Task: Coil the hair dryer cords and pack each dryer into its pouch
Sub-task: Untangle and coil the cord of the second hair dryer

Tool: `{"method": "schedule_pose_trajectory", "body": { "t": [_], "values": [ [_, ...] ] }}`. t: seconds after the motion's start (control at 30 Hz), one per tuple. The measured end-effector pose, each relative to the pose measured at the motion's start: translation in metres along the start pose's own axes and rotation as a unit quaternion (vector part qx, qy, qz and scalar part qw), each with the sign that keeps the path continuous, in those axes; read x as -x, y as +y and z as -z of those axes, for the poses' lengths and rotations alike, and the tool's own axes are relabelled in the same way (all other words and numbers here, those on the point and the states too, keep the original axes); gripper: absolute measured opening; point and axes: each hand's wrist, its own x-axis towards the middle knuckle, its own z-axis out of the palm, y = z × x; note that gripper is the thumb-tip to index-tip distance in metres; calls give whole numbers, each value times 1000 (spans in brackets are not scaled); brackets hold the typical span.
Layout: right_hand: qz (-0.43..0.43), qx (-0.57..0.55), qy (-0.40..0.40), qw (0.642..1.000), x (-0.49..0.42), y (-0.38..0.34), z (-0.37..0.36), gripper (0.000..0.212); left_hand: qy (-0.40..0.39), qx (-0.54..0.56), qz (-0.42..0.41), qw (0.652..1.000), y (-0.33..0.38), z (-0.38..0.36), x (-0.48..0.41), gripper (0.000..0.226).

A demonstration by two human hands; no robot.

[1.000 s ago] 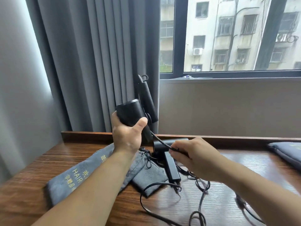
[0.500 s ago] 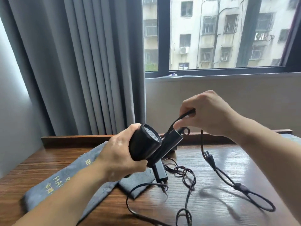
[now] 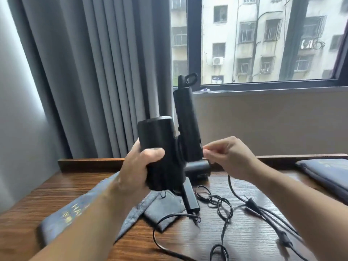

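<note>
The left hand (image 3: 139, 172) wraps the rigid dryer (image 3: 160, 147) above the table (image 3: 244, 238), right hand (image 3: 229, 157) fingers pinching its limp, tangle-prone cord (image 3: 230, 185); likely best gripped near the handle

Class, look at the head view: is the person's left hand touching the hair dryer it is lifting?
Touching. The head view shows the left hand wrapped around the barrel of the hair dryer, thumb pressed across its front, holding it above the table.

matt black plastic dryer (image 3: 160, 147), glossy wood table (image 3: 244, 232).
</note>
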Motion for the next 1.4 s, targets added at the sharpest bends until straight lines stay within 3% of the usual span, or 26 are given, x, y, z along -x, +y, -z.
{"method": "schedule_pose_trajectory", "body": {
  "t": [0.1, 0.2, 0.3, 0.43, 0.57, 0.8, 0.93, 1.03, 1.17, 1.3, 1.4],
  "values": [
    [27, 93, -40, 995, 11, 1, -25, 12, 174, -1, -32, 984, -6, -3, -11, 49],
    [69, 159, -65, 983, 19, -5, -46, 31, 272, -18, -57, 961, -15, 7, -18, 56],
    [90, 202, -56, 974, 22, -6, -55, 23, 329, -112, -72, 935, -25, 16, -18, 65],
    [41, 248, -82, 964, 25, -15, -57, 27, 340, -306, -65, 887, -33, 20, -13, 73],
    [5, 291, -131, 948, 25, -30, -47, 27, 249, -490, -121, 827, -37, 14, -5, 84],
    [11, 340, -127, 932, 24, -36, -22, 28, 135, -593, -116, 785, -25, 14, -7, 83],
    [4, 325, -101, 940, 25, -32, 2, 31, 83, -669, -90, 733, -9, 21, -6, 83],
    [29, 328, -82, 941, 26, -39, 16, 27, 65, -663, -65, 742, 3, 26, -6, 81],
    [98, 314, -57, 943, 17, -45, 42, 30, -27, -684, -7, 729, 21, 22, -6, 80],
    [121, 266, -40, 955, 6, -43, 65, 33, -128, -602, 94, 783, 38, 16, 0, 79],
    [112, 210, -20, 971, 1, -37, 65, 40, -195, -526, 125, 818, 45, 15, 0, 73]
  ]
}}
